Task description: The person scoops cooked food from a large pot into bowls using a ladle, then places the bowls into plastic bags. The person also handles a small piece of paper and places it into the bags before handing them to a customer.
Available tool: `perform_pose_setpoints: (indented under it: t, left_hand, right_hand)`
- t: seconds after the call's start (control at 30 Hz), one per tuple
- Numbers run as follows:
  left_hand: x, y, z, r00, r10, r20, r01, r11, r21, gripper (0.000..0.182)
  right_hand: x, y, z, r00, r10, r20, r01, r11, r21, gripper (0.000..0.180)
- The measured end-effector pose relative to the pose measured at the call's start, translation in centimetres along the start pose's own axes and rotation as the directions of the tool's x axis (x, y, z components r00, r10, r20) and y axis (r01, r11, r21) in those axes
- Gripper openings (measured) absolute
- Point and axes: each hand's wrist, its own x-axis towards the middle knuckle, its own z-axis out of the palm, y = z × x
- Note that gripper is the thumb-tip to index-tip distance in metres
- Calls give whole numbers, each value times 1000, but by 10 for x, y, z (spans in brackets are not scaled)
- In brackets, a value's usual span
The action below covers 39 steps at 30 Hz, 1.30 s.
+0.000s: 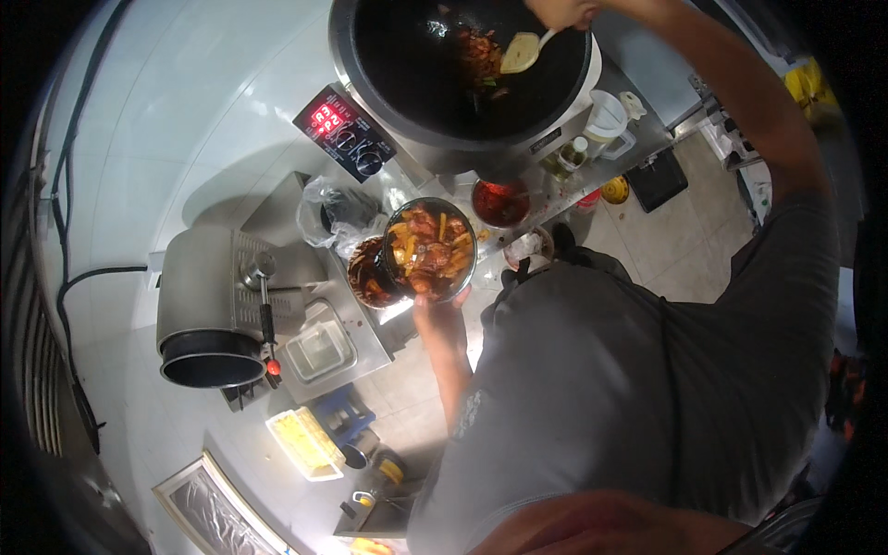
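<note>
A large dark wok drum (416, 83) on a steel cooking machine fills the top of the view, with a small heap of reddish cooked food (480, 59) inside. Over it, my right hand (565, 10) grips a cream-coloured spatula (520, 54), whose blade touches the food's edge. Lower down, my left hand (440, 305) holds a round bowl (475, 260) by its near rim. Browned meat pieces and yellow strips in sauce (431, 248) fill the bowl. Partly under it stands a sauce-stained container (368, 277) with dark contents.
A control panel (345, 133) with a lit red display adjoins the wok. Along the counter are a bowl of red sauce (501, 202), an oil bottle (570, 156), a plastic measuring jug (607, 121), a plastic-wrapped container (340, 211) and a rectangular tub (320, 347). A second drum machine (201, 298) stands left.
</note>
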Motion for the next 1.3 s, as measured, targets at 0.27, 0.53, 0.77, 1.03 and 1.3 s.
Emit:
perform_pose_setpoints:
  t: [0.27, 0.53, 0.77, 1.03, 1.3]
  left_hand:
    - [-1, 6, 3, 1000, 13, 5, -13, 1000, 29, 65]
    - [-13, 18, 21, 998, -49, 50, 45, 996, 82, 71]
    - [-10, 9, 43, 996, -66, 56, 61, 995, 78, 70]
    - [-3, -7, 42, 993, -80, 85, 75, 996, 52, 67]
    - [1, -6, 41, 987, -73, 144, 65, 996, 56, 70]
  right_hand:
    - [102, -94, 67, 421, 896, -143, -154, 226, 962, 26]
    - [65, -81, 68, 398, 845, -356, -208, 461, 862, 29]
    - [28, -85, 71, 675, 731, -105, 364, -206, 909, 30]
    - [-70, -54, 28, 922, 360, 139, -231, 227, 946, 21]
    - [37, -38, -5, 850, 452, 272, -522, 650, 552, 14]
